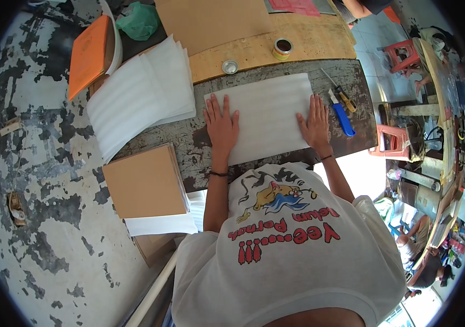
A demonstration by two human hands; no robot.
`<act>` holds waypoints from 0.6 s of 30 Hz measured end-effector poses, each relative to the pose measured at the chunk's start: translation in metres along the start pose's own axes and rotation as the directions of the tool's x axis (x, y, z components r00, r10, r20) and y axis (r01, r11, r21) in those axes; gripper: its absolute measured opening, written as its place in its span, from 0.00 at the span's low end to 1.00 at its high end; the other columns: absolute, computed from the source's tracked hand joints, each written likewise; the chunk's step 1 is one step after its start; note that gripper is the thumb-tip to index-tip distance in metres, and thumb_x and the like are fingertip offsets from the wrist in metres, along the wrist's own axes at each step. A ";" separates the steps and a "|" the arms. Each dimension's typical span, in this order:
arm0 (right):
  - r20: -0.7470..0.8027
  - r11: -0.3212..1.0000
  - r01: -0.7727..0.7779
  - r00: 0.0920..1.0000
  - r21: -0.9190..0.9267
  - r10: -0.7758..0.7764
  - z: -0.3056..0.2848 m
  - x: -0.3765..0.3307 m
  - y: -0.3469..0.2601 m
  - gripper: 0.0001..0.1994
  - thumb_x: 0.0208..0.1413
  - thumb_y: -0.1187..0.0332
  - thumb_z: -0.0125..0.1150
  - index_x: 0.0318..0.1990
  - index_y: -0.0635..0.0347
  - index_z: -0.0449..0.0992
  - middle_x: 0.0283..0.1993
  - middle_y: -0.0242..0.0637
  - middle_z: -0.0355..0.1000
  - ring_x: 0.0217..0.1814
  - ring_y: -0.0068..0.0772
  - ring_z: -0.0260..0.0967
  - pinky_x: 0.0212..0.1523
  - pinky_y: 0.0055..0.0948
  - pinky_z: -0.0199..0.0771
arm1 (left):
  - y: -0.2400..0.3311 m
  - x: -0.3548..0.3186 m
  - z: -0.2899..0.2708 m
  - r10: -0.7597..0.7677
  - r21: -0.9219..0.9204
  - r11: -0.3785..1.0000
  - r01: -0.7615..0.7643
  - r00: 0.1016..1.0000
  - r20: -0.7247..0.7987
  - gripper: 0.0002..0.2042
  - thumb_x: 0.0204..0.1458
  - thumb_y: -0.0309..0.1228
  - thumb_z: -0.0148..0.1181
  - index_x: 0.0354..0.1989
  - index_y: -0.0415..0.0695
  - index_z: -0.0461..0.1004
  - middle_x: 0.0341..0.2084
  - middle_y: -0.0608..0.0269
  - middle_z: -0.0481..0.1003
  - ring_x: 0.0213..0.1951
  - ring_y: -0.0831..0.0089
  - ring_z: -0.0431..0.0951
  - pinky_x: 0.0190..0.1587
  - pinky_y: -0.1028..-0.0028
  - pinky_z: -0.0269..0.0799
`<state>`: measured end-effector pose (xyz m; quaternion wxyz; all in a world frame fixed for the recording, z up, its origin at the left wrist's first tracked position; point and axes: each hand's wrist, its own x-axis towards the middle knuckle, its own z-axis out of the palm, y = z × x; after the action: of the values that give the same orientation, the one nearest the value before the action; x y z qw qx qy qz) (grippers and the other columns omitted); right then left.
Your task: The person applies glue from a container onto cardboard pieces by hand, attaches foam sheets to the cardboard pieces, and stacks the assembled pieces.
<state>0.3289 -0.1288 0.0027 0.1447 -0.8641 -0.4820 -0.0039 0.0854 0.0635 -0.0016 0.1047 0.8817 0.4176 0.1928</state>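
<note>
I read the left hand (pixel 222 124) flat, fingers spread, pressing the white foam sheet (pixel 268 114) on the worn table (pixel 189 143); right hand (pixel 314 122) likewise flat, gripping nothing. Risk: the light sheet slides or creases under uneven pressure. Foam stack (pixel 139 95) lies left, blue-handled cutter (pixel 343 117) just beside the right hand, could snag.

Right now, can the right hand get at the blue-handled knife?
Probably yes: the right hand lies flat on the foam sheet, and the blue-handled knife lies just beside it with nothing between.

White foam sheet (pixel 268 117), blue-handled cutter (pixel 344 120), orange board (pixel 88 54).
</note>
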 end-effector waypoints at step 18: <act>-0.042 0.768 -0.187 0.963 0.613 0.268 0.004 0.058 0.075 0.50 0.55 0.56 0.73 0.76 0.63 0.45 0.46 0.45 0.78 0.44 0.38 0.76 0.47 0.35 0.74 | -0.044 0.014 -0.039 -0.427 -0.795 0.321 0.515 0.828 0.364 0.30 0.50 0.33 0.72 0.60 0.32 0.71 0.34 0.64 0.78 0.34 0.78 0.77 0.39 0.76 0.73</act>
<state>0.4223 -0.1165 -0.0109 0.4419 -0.8226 -0.3395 0.1127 0.0465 0.1031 0.0223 0.6047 0.5497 0.4930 0.2987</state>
